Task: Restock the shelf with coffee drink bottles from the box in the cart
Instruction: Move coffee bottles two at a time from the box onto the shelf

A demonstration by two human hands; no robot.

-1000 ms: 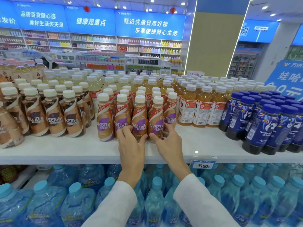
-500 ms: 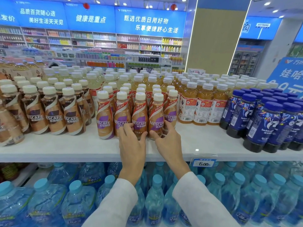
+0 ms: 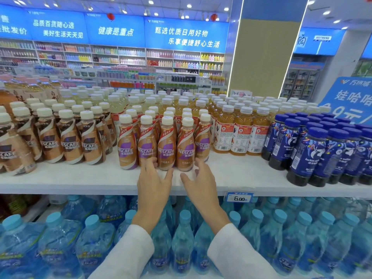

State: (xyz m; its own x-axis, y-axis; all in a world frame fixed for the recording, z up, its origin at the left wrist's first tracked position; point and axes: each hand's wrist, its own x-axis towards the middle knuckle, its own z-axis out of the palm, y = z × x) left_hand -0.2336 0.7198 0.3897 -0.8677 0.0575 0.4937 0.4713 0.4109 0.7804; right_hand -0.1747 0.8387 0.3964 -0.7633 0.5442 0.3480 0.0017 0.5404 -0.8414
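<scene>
Purple-labelled Nescafe coffee bottles (image 3: 166, 143) with cream caps stand in rows on the white shelf (image 3: 80, 178), at its middle. My left hand (image 3: 154, 178) rests open on the shelf just in front of them, fingertips near the bases of two front bottles. My right hand (image 3: 198, 178) is open beside it, fingers spread, just short of the right front bottle. Neither hand holds a bottle. The box and the cart are out of view.
Brown-labelled Nescafe bottles (image 3: 70, 141) stand to the left, orange tea bottles (image 3: 239, 133) and dark blue bottles (image 3: 320, 154) to the right. Blue-capped water bottles (image 3: 181, 238) fill the shelf below. A 6.00 price tag (image 3: 239, 197) hangs on the shelf edge.
Both hands have let go of the front purple-labelled bottles and drawn back a little toward the shelf edge, fingers now spread.
</scene>
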